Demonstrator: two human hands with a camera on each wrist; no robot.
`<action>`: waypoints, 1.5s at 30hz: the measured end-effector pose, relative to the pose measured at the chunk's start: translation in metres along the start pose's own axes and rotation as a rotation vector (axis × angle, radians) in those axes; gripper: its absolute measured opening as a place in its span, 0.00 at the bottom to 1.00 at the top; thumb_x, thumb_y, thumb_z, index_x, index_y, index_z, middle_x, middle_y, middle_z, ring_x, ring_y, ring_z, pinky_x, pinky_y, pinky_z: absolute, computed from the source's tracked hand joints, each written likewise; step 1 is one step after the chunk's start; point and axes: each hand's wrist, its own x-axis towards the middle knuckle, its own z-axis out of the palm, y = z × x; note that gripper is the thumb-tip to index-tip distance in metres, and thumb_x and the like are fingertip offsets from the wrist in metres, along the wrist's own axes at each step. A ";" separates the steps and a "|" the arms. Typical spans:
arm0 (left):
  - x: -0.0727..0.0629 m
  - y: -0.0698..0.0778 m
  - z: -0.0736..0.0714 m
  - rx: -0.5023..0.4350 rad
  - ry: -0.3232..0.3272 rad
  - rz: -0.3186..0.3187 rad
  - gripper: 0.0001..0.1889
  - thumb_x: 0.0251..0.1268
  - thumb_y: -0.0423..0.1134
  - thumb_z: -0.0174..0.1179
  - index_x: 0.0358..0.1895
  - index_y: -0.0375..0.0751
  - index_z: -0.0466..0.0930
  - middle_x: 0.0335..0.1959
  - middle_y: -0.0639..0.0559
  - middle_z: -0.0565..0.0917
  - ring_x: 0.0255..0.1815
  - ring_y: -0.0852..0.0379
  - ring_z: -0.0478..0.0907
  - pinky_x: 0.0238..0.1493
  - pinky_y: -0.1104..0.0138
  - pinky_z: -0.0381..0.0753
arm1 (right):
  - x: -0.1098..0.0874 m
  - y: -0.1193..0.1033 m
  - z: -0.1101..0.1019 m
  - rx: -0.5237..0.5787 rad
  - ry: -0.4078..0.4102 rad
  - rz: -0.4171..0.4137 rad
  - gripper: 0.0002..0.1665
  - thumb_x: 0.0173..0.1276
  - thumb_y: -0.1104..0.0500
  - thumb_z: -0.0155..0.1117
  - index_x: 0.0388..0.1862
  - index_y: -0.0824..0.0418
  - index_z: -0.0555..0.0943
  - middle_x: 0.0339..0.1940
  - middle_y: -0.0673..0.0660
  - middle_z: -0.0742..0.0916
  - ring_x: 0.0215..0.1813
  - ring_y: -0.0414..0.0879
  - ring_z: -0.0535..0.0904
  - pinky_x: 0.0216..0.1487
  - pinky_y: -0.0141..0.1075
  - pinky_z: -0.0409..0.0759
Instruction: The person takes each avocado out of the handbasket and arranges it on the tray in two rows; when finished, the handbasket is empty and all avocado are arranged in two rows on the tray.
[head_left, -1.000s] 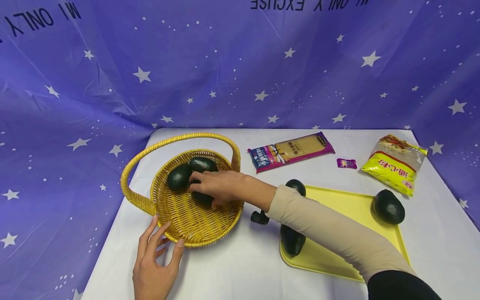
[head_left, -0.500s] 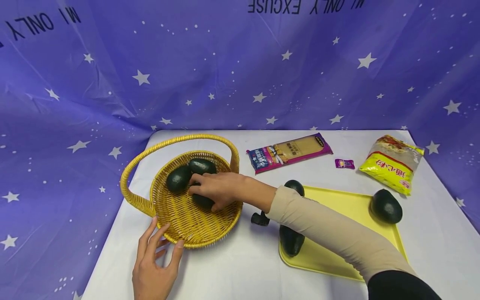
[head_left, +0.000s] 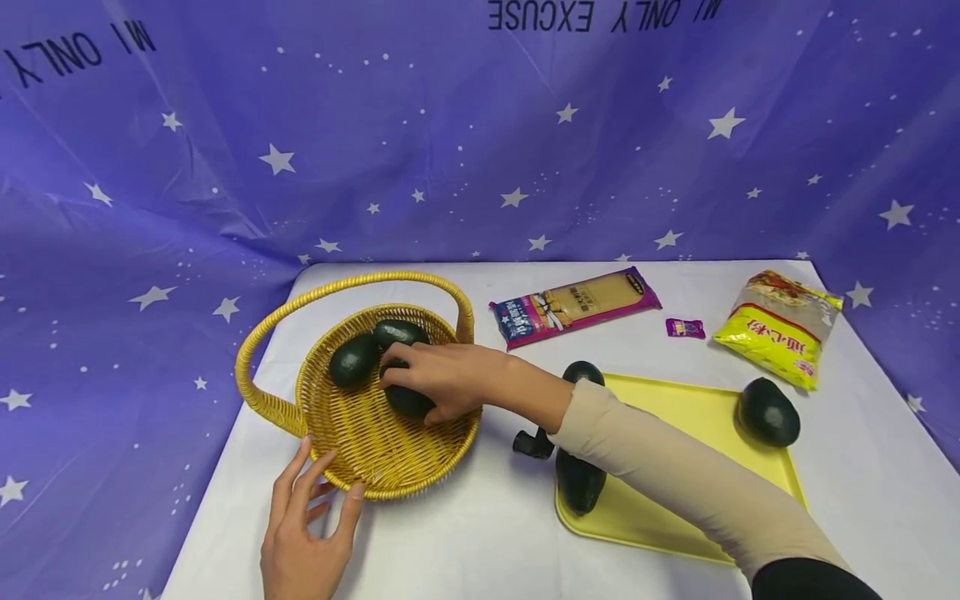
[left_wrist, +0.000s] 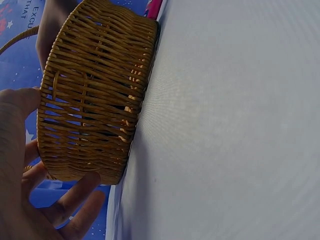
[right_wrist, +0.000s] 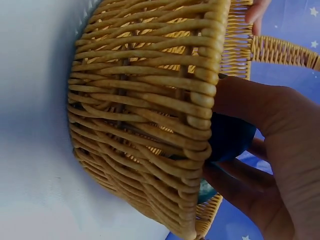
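Observation:
A round yellow wicker basket (head_left: 367, 457) with a tall hoop handle stands at the left of the table. Inside it lie dark green avocados: one avocado (head_left: 354, 362) at the left and another avocado (head_left: 400, 333) behind. My right hand (head_left: 442, 377) reaches in over the right rim, fingers and thumb curled around a third avocado (head_left: 407, 402). In the right wrist view, this avocado (right_wrist: 232, 137) shows between fingers and thumb, partly behind the basket wall. My left hand (head_left: 306, 533) touches the basket's near left rim with spread fingers; the left wrist view has its thumb (left_wrist: 30, 97) at the rim.
A yellow tray (head_left: 660, 517) at the right holds avocados, including one avocado (head_left: 768, 412) at its right edge and one avocado (head_left: 580, 482) near its left corner. Behind lie a noodle pack (head_left: 577, 307), a small purple packet (head_left: 686, 328) and a yellow food bag (head_left: 780, 329).
The whole head view has shifted slightly. My right hand stays around the same avocado in the basket, its wrist turned a little; the left hand keeps its place at the rim.

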 end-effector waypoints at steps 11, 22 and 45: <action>0.000 0.001 0.001 0.002 0.009 -0.013 0.29 0.64 0.42 0.80 0.69 0.52 0.85 0.80 0.63 0.70 0.50 0.80 0.76 0.48 0.91 0.72 | -0.020 -0.006 -0.003 0.035 0.071 -0.015 0.46 0.69 0.47 0.81 0.81 0.48 0.70 0.83 0.57 0.67 0.75 0.52 0.75 0.65 0.41 0.85; -0.002 0.001 0.002 0.001 0.021 -0.016 0.28 0.64 0.41 0.80 0.68 0.52 0.85 0.80 0.62 0.71 0.48 0.83 0.74 0.47 0.92 0.72 | -0.044 -0.012 -0.002 0.060 0.153 -0.016 0.46 0.66 0.47 0.83 0.80 0.48 0.72 0.83 0.56 0.68 0.76 0.50 0.75 0.62 0.39 0.87; -0.001 0.003 0.002 0.021 0.011 -0.037 0.28 0.66 0.44 0.79 0.68 0.53 0.85 0.80 0.60 0.71 0.48 0.85 0.72 0.45 0.92 0.70 | -0.095 -0.016 -0.001 0.103 0.308 0.005 0.45 0.65 0.50 0.84 0.78 0.48 0.73 0.82 0.56 0.69 0.75 0.49 0.74 0.61 0.37 0.86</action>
